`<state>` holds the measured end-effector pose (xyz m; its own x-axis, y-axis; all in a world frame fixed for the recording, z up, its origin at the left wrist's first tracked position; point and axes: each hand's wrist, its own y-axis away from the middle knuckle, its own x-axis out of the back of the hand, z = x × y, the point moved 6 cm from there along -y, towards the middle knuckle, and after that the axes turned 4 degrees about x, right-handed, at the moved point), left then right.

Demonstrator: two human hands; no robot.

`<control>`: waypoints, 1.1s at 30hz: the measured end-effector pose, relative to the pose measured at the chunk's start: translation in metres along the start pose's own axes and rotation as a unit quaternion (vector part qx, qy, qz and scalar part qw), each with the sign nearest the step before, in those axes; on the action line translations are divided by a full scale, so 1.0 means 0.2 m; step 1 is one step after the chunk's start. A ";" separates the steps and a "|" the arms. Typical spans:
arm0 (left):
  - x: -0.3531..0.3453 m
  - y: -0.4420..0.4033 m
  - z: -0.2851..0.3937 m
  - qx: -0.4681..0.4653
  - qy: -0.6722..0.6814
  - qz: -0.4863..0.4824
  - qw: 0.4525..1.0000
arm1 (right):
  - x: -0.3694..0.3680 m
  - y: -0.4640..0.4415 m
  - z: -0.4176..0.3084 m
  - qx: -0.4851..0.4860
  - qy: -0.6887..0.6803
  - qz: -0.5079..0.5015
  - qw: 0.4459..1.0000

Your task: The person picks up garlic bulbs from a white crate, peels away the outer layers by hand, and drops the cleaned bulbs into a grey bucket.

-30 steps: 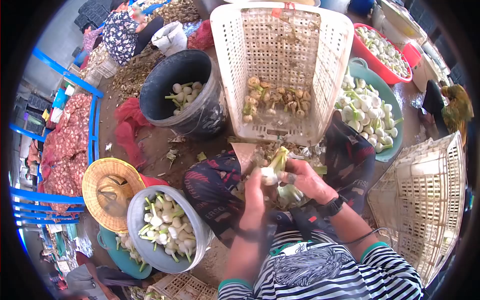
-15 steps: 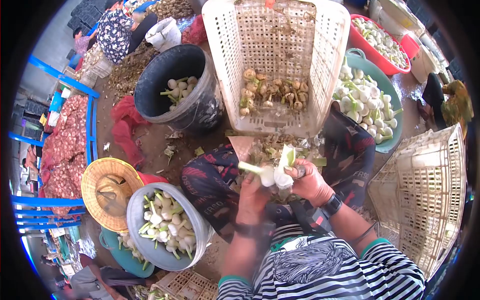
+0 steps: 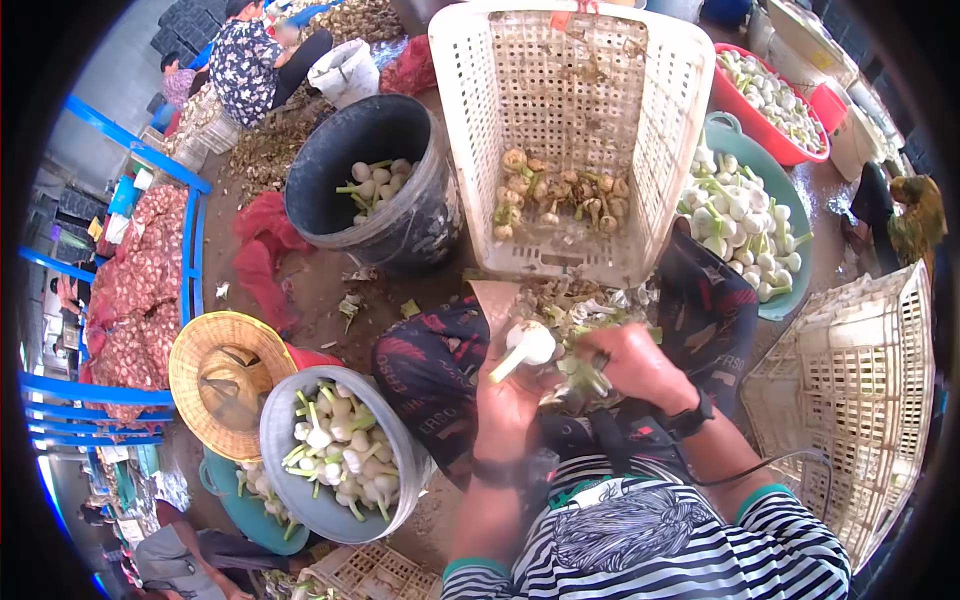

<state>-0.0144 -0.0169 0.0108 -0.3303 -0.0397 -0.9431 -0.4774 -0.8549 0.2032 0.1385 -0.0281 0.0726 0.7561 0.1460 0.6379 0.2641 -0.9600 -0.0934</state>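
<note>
A white garlic bulb (image 3: 532,343) with a short green stem sits in my left hand (image 3: 508,400), its stem pointing down and to the left. My fingers are closed around the bulb. To the right, my right hand (image 3: 638,368) is curled and smeared by motion. Pale green garlic skin (image 3: 585,385) shows blurred just below its fingertips; whether the hand grips it I cannot tell. Loose skins and scraps (image 3: 575,305) lie between my knees. In front of me, a white plastic crate (image 3: 585,262) tilts toward me with several brownish unpeeled bulbs (image 3: 560,190) inside.
A black bucket (image 3: 400,225) at the left holds a few white bulbs. A grey bucket (image 3: 412,455) full of bulbs stands beside a straw hat (image 3: 205,400). At the right are a green basin (image 3: 790,305), a red basin (image 3: 800,155) and another crate (image 3: 845,370). Other people (image 3: 245,70) sit farther off.
My hands have moved apart. The right hand has pulled away from the bulb with skin dropping beneath it, and the bulb now rests in my left hand. The view has shifted slightly.
</note>
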 end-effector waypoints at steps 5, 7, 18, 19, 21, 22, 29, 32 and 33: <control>-0.10 0.00 -0.05 -0.006 -0.170 0.057 0.984 | 0.05 -0.05 -0.21 0.112 0.143 0.079 0.980; -0.14 0.01 -0.06 0.017 -0.126 0.073 0.989 | 0.02 -0.04 -0.23 0.131 0.192 0.090 0.969; -0.10 0.03 -0.04 0.029 -0.242 0.081 0.967 | -0.01 -0.04 -0.22 0.162 0.262 0.111 0.945; -0.10 0.03 -0.04 0.048 -0.215 0.072 0.973 | 0.00 -0.05 -0.21 0.168 0.250 0.116 0.946; -0.13 0.05 -0.05 0.092 -0.160 0.055 0.981 | 0.01 -0.09 -0.14 0.172 0.224 0.090 0.955; -0.15 0.07 -0.04 0.107 -0.186 0.052 0.975 | 0.01 -0.09 -0.10 0.172 0.212 0.076 0.959; -0.17 0.09 -0.04 0.133 -0.320 0.017 0.938 | -0.01 -0.17 0.07 0.059 0.182 0.147 0.971; -0.16 0.08 -0.01 0.077 -0.372 0.035 0.924 | -0.06 -0.13 0.24 -0.028 0.199 0.051 0.978; -0.15 0.07 0.00 0.055 -0.385 0.047 0.920 | -0.06 -0.10 0.26 -0.030 0.209 0.000 0.978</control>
<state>-0.0109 -0.0280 0.0408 -0.8330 0.3039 -0.4623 -0.4826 -0.8077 0.3387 0.1542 0.0021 0.0272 0.4426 0.0470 0.8955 0.2191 -0.9740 -0.0572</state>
